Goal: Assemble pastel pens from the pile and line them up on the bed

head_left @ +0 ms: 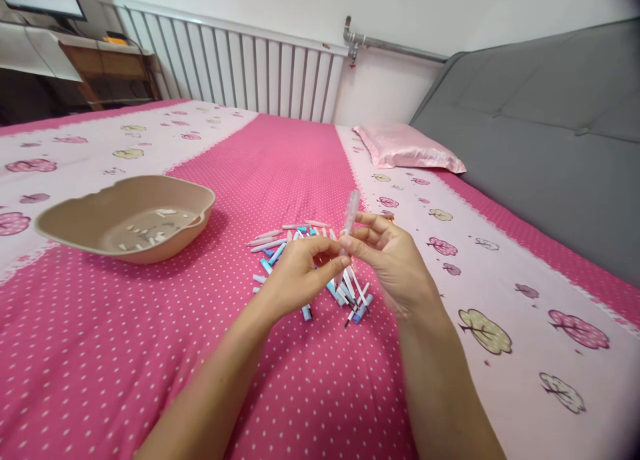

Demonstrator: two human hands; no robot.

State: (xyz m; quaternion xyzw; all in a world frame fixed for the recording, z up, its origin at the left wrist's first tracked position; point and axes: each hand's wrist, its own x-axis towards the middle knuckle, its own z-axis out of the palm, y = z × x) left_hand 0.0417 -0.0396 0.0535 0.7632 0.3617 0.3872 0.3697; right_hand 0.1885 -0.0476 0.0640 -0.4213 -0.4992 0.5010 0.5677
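Note:
Above a pile of pen parts (274, 253), both hands meet on a pale pink, see-through pen (352, 210) held upright. My left hand (305, 270) pinches its lower part between thumb and fingers. My right hand (387, 253) grips it a little higher, with the thumb and fingers closed on it. The pile below has pink, light blue and blue pieces and thin white refills; my hands cover part of it. Whether the pen is one piece or two parts joined cannot be made out.
A beige basin (187, 237) with small white pieces stands at the left on the pink dotted bedspread (295, 153). A pink pillow (410, 147) lies at the back right, by a grey headboard (540, 113). Behind are a white radiator (250, 67) and a desk (107, 63).

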